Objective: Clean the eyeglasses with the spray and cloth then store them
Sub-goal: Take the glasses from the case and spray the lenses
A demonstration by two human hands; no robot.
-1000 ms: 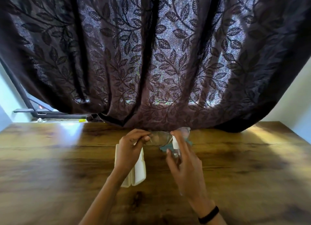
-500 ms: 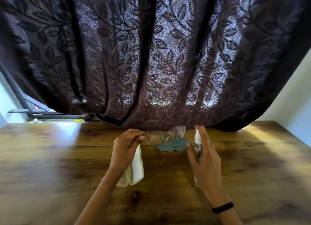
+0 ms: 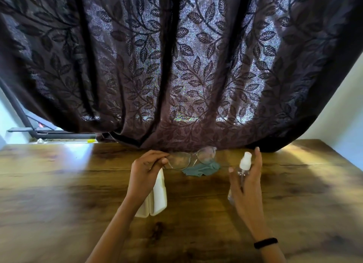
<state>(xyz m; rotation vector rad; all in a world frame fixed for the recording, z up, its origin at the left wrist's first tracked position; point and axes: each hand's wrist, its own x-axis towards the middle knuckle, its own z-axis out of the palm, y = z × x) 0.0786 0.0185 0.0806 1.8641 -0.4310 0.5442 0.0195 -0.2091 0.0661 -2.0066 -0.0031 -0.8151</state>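
Observation:
My left hand [image 3: 144,171] pinches the left end of the thin-framed eyeglasses [image 3: 191,159] and holds them above the wooden table [image 3: 59,194]. Behind and under the lenses lies a crumpled teal cloth [image 3: 200,170]. My right hand [image 3: 246,181] grips a clear spray bottle [image 3: 243,169] with a white nozzle, upright, well to the right of the glasses; the forefinger is raised beside the nozzle. A white glasses case [image 3: 158,196] lies open on the table, partly hidden by my left wrist.
A dark leaf-patterned curtain [image 3: 176,66] hangs down to the table's far edge, just behind the glasses. A window sill with a dark metal frame [image 3: 49,134] shows at the far left. A pale wall [image 3: 345,129] borders the right side.
My right hand has carried the spray bottle rightward, away from the lenses. The teal cloth, hidden before, now shows. My left hand has kept the glasses in place.

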